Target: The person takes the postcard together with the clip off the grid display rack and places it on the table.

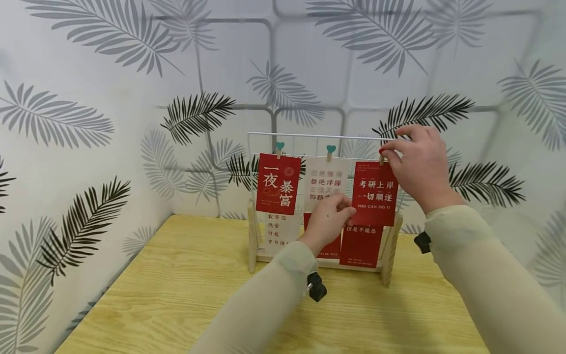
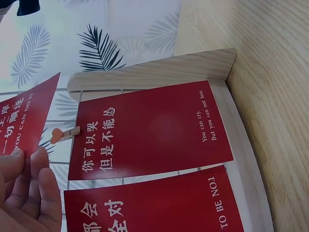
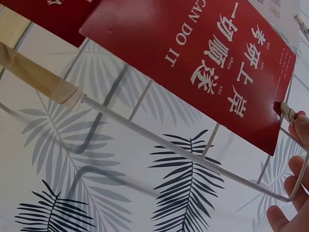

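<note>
A: What are the two hands doing?

B: The right hand [image 1: 417, 164] is raised to the top right corner of a white wire grid rack on pale wooden feet [image 1: 261, 135]. Its fingers [image 3: 300, 133] pinch a small wooden clothespin [image 3: 286, 111] at the upper edge of a red rectangular card printed with white Chinese characters and "YOU CAN DO IT" [image 1: 373, 194]. The left hand [image 1: 328, 219] is lower, its fingers [image 2: 29, 188] gripping that same card's lower left corner.

A: Where does that card sit?

B: It hangs at the right end of the rack's top row, slightly tilted, in front of the grid wires.

A: What else is on the rack?

B: On the top row, a red card with large white characters [image 1: 277, 183] hangs at the left and a white card with grey and red characters [image 1: 325, 183] hangs in the middle, each held by a wooden peg with a teal heart [image 1: 279, 147]. Lower down, a red card reading "You can cry, But you can not lose" [image 2: 154, 130] is held by a peg with an orange heart [image 2: 63, 134], and another red card [image 2: 154, 205] lies just beside it. A white card with dark characters [image 1: 278, 231] hangs at lower left.

A: And the setting?

B: The rack stands on a light wooden table [image 1: 177, 285] against wallpaper patterned with grey and black palm leaves [image 1: 88, 147]
</note>
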{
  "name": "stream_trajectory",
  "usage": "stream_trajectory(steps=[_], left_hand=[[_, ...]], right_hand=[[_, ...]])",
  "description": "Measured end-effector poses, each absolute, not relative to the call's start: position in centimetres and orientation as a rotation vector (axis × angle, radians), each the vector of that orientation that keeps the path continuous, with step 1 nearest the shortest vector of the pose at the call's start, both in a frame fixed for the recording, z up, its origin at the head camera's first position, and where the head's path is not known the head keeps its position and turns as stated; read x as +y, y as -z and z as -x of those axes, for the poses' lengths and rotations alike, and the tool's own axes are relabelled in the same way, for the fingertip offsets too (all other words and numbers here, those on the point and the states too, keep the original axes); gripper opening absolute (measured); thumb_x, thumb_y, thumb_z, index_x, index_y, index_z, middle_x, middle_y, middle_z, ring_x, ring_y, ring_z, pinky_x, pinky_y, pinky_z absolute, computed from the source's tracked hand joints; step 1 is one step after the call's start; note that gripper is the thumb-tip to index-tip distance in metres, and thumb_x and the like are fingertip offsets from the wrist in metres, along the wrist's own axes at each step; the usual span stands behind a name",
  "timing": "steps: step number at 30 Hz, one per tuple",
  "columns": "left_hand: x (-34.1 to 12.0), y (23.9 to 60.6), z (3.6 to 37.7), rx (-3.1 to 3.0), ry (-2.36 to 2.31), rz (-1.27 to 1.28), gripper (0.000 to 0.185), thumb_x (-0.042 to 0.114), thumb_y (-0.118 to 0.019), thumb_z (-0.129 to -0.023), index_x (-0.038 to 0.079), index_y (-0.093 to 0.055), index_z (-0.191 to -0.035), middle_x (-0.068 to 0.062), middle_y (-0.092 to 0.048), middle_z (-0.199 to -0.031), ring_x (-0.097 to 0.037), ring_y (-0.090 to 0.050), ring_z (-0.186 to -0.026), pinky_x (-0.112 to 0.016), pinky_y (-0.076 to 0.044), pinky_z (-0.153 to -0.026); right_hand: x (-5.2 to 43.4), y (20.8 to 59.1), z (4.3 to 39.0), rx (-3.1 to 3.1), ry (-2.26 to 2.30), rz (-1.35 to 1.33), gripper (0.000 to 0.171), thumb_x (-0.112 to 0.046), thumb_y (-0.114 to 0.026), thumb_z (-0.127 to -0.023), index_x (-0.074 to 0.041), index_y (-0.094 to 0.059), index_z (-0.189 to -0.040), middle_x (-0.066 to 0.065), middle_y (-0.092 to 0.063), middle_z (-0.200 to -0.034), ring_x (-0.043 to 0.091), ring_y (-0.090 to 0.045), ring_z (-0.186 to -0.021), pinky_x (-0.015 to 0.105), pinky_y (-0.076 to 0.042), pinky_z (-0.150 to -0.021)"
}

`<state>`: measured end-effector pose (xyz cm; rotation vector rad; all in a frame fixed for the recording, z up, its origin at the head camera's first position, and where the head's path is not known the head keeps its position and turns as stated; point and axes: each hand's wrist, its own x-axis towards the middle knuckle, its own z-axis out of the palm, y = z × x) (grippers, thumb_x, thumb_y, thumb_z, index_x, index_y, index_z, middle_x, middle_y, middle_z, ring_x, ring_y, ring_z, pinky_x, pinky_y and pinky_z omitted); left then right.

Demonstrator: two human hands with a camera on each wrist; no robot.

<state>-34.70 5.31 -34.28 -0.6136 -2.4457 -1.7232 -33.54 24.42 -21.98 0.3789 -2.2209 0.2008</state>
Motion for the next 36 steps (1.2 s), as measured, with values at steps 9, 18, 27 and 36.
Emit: stream_trajectory(steps=[9,18,27,36], left_hand=[[5.3,34.4,34.5,-2.443,1.740,0.622,0.004,0.019,-0.066,-0.100,0.020,-0.067,-0.096,0.001,-0.068,-0.080,-0.025,-0.067,-0.080,-0.028,-0.052,-0.067],[5.1,34.4,34.2,-2.458,1.734,0.617,0.005,0.021,-0.066,-0.100,0.021,-0.066,-0.096,0.001,-0.066,-0.081,-0.027,-0.066,-0.083,-0.029,-0.052,-0.067],[4.7,34.2,33.8,-2.447,1.684,0.660,0.007,0.020,-0.065,-0.101,0.021,-0.065,-0.094,-0.001,-0.067,-0.081,-0.028,-0.066,-0.081,-0.029,-0.049,-0.065],[4.2,34.0,33.7,-2.460,1.600,0.730,0.012,0.022,-0.065,-0.101,0.021,-0.063,-0.089,0.001,-0.065,-0.077,-0.015,-0.059,-0.072,-0.030,-0.046,-0.065]], right_hand=[[24.6,21.8,33.2,-2.218,-0.293,-0.431,0.011,-0.010,-0.071,-0.094,-0.002,-0.077,-0.096,0.021,-0.053,-0.126,0.042,-0.042,-0.124,0.060,-0.030,-0.107],[25.2,22.4,33.2,-2.238,-0.433,-0.431,0.011,-0.010,-0.070,-0.096,0.000,-0.075,-0.094,0.018,-0.050,-0.118,0.038,-0.039,-0.121,0.058,-0.026,-0.109],[25.2,22.4,33.0,-2.259,-0.497,-0.376,0.015,-0.012,-0.067,-0.098,0.002,-0.071,-0.100,0.019,-0.046,-0.123,0.038,-0.035,-0.127,0.058,-0.034,-0.100],[26.0,22.1,31.8,-2.309,-0.565,-0.341,0.016,-0.015,-0.064,-0.100,-0.002,-0.073,-0.101,0.019,-0.044,-0.131,0.039,-0.028,-0.137,0.063,-0.033,-0.105]])
